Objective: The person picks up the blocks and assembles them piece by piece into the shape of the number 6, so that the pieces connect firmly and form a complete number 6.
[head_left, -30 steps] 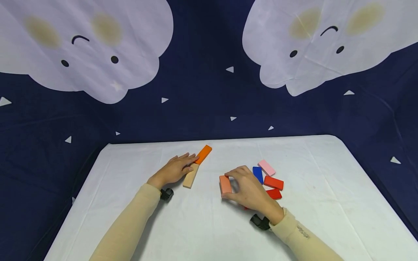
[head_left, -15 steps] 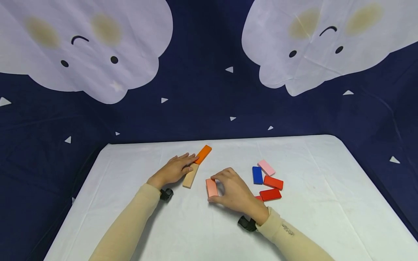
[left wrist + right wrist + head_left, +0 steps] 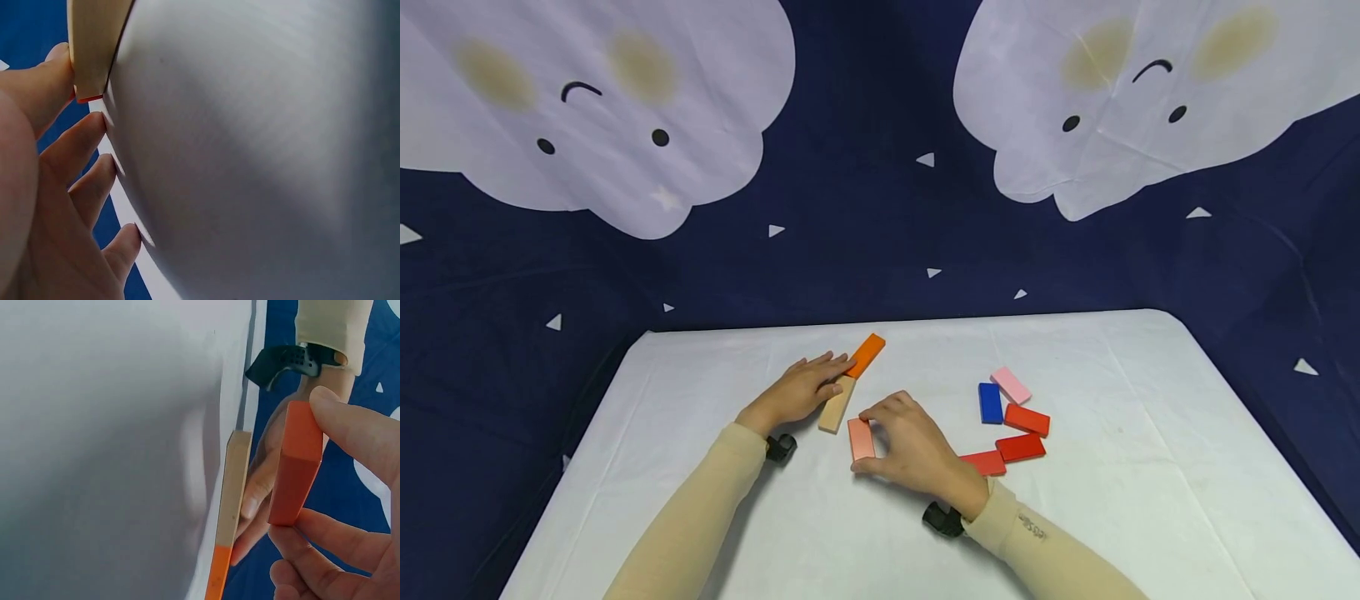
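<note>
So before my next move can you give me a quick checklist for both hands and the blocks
1. Grip on the salmon block: ok. The right hand holds it, thumb at one end, fingers at the other.
2. Tan block and orange block meeting end to end: ok, no gap shows.
3. Left hand at those two blocks: ok, it touches them near the joint.
4. Salmon block against the tan block: not ok, they are apart.
5. Salmon block angled to match the tan block: not ok, they slant differently.
6. Right wrist clear of the nearest red block: cannot tell, the wrist partly hides it.
</note>
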Demonstrator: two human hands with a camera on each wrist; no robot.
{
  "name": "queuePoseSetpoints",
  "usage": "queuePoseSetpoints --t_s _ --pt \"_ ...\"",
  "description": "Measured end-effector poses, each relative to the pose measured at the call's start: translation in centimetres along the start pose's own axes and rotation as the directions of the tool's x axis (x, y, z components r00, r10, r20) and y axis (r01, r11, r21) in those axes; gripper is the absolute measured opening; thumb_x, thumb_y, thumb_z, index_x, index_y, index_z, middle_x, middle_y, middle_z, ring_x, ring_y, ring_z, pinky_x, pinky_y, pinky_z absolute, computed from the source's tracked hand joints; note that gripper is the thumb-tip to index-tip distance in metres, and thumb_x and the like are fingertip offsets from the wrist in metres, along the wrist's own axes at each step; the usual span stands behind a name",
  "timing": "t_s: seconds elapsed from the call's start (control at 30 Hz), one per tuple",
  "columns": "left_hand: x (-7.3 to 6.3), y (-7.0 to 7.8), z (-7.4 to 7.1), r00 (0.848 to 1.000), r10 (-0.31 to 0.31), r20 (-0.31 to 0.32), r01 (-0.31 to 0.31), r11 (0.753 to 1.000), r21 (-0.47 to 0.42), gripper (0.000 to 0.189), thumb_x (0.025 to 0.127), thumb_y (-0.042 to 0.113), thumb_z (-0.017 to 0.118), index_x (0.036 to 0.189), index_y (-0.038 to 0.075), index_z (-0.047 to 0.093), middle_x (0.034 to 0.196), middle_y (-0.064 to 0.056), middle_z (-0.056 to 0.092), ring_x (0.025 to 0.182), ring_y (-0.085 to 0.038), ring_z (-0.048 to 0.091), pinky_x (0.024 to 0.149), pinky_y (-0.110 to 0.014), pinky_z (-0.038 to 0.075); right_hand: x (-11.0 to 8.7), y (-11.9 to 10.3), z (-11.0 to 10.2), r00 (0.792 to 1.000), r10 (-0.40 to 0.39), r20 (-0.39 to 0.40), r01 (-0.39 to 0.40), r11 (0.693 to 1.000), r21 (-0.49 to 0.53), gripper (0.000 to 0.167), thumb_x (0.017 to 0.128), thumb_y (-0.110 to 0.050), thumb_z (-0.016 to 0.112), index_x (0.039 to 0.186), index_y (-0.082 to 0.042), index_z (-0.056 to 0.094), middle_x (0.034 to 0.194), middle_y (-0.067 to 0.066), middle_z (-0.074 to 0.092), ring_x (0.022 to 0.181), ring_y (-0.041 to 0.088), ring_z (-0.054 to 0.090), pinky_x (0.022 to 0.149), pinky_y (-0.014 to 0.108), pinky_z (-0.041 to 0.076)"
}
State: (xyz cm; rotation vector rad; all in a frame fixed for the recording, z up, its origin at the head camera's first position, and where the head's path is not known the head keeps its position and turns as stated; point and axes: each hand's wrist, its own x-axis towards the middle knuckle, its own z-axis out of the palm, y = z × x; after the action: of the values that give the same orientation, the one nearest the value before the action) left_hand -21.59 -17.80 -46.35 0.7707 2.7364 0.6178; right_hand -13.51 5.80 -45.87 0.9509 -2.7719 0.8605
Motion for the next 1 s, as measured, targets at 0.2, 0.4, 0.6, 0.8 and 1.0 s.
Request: queuePoseSetpoints --t_s 0.2,0.4,0.6,0.8,1.0 --pt "-0.1 0.1 0.0 1.000 -0.002 0.003 0.002 1.000 -0.020 0.052 0.107 0.030 0.049 0.156 0.015 0.040 0.162 -0.007 0.033 0.151 -0.032 0.024 0.120 -0.061 0.012 0.5 -0.8 0.7 1.000 -0.004 0.030 0.004 1.000 -0.009 0.062 0.072 -0.047 0.088 0.117 -0.008 0.072 0.113 0.002 0.069 0.110 0.018 0.055 0.100 0.035 0.048" --pt "0.0 0.1 0.0 1.000 -0.004 0.000 0.004 1.000 -0.024 0.051 0.108 0.031 0.048 0.155 0.016 0.041 0.162 -0.005 0.033 0.151 -0.030 0.024 0.121 -0.060 0.012 0.9 -1.5 1.6 0.999 -0.031 0.033 0.032 0.999 -0.035 0.061 0.072 -0.048 0.088 0.117 -0.009 0.072 0.113 0.002 0.070 0.109 0.018 0.055 0.100 0.033 0.047" --pt "-0.1 0.2 0.0 1.000 0.008 -0.012 -0.009 1.000 -0.019 0.050 0.107 0.030 0.048 0.155 0.014 0.042 0.161 -0.008 0.034 0.150 -0.033 0.025 0.120 -0.062 0.013 1.5 -2.1 2.2 0.998 -0.037 0.054 0.040 0.998 -0.057 0.065 0.072 -0.049 0.088 0.120 -0.008 0.071 0.115 0.003 0.070 0.110 0.019 0.055 0.101 0.033 0.046" --pt "0.0 0.1 0.1 1.000 0.022 -0.016 -0.022 1.000 -0.019 0.050 0.108 0.030 0.047 0.155 0.013 0.041 0.161 -0.010 0.035 0.150 -0.035 0.025 0.119 -0.063 0.013 1.9 -2.5 2.6 0.996 -0.035 0.081 0.042 0.995 -0.087 0.063 0.072 -0.050 0.088 0.118 -0.010 0.072 0.114 0.002 0.069 0.110 0.018 0.055 0.100 0.032 0.046" --pt "0.0 -0.1 0.2 1.000 0.011 -0.010 -0.011 1.000 -0.017 0.051 0.108 0.031 0.047 0.155 0.014 0.041 0.161 -0.008 0.034 0.151 -0.033 0.024 0.119 -0.063 0.012 2.2 -2.7 2.8 0.994 -0.044 0.099 0.057 0.989 -0.137 0.065 0.072 -0.055 0.087 0.117 -0.010 0.073 0.113 0.001 0.069 0.106 0.017 0.054 0.098 0.030 0.046"
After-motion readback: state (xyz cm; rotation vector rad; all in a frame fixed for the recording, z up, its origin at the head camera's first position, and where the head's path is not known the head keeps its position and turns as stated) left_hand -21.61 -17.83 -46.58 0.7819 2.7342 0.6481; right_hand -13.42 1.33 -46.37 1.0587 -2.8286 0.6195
